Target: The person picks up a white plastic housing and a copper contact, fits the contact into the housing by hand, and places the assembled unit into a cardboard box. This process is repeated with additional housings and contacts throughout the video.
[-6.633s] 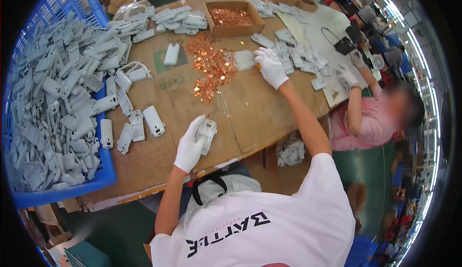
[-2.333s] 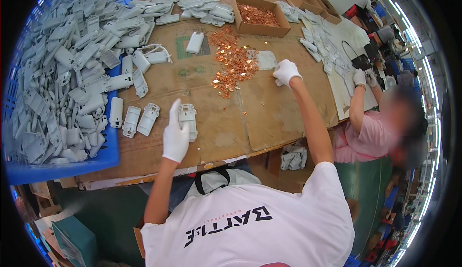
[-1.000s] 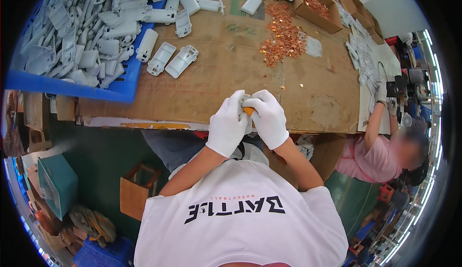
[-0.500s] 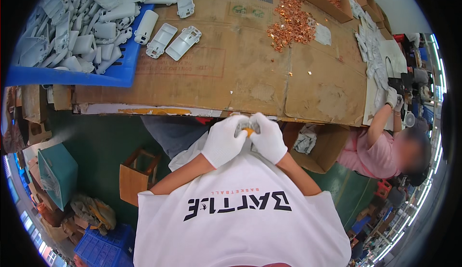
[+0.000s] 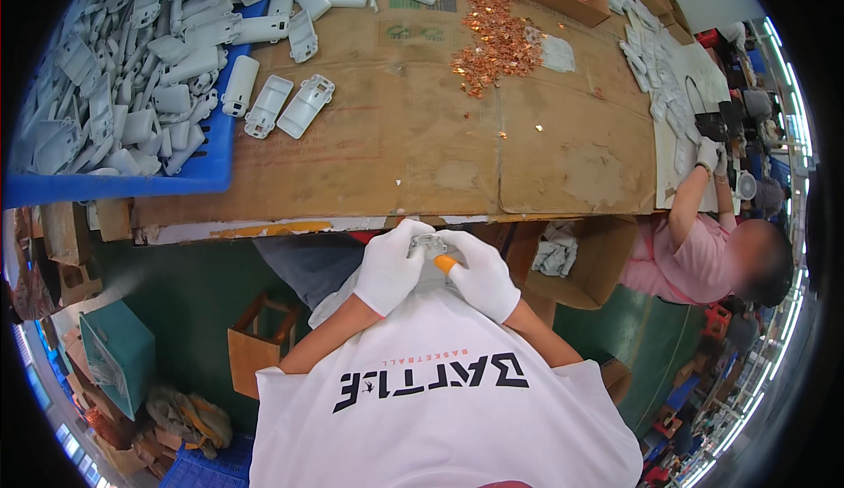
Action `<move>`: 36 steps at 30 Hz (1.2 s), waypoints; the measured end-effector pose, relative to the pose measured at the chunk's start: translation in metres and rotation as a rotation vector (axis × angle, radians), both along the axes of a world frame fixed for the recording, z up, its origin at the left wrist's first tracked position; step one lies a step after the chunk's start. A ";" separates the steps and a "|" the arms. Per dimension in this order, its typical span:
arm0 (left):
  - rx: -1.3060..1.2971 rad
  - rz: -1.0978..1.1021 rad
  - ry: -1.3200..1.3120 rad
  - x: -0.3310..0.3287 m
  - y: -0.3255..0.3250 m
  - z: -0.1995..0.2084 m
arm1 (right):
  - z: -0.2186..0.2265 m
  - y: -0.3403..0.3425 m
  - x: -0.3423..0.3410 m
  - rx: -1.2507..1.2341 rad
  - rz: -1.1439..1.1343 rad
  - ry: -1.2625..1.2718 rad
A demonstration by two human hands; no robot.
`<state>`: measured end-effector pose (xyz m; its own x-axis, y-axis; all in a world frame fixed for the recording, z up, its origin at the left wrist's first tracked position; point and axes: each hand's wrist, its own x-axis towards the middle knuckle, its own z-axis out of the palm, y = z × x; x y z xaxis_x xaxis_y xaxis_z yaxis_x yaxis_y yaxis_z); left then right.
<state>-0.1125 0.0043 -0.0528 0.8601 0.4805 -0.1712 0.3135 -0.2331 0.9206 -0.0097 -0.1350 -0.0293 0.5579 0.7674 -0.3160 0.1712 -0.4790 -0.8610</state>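
Observation:
Both of my hands wear white gloves and meet in front of my chest, at the table's near edge. Between their fingers is a small pale plastic casing (image 5: 428, 244), partly covered, so its full shape cannot be made out. My left hand (image 5: 389, 268) is closed on its left side. My right hand (image 5: 482, 275) grips the right side, with an orange cover (image 5: 446, 264) on its thumb. Similar white plastic casings lie on the cardboard-covered table: an open shell (image 5: 306, 108), another open shell (image 5: 269, 106) and a closed-looking one (image 5: 240, 86).
A blue crate (image 5: 221, 158) heaped with white casings stands at the left. Small copper-coloured metal pieces (image 5: 492, 44) are spread at the far middle, near a cardboard box (image 5: 576, 11) of them. An open carton (image 5: 607, 268) sits below the table's right edge. A co-worker (image 5: 677, 255) works at the right.
My hands have shifted slightly lower and turned, showing more of the casing and the orange thumb cover. The head view has swung, so the table's contents appear further left.

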 end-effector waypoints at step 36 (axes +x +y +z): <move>-0.233 0.021 0.211 0.010 -0.007 0.024 | -0.013 -0.016 0.007 0.002 0.221 -0.526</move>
<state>-0.1023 -0.0030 -0.0285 0.7843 0.4245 -0.4525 0.5057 -0.0146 0.8626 -0.0023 -0.1513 -0.0421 0.4655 0.8843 -0.0376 0.6733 -0.3814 -0.6334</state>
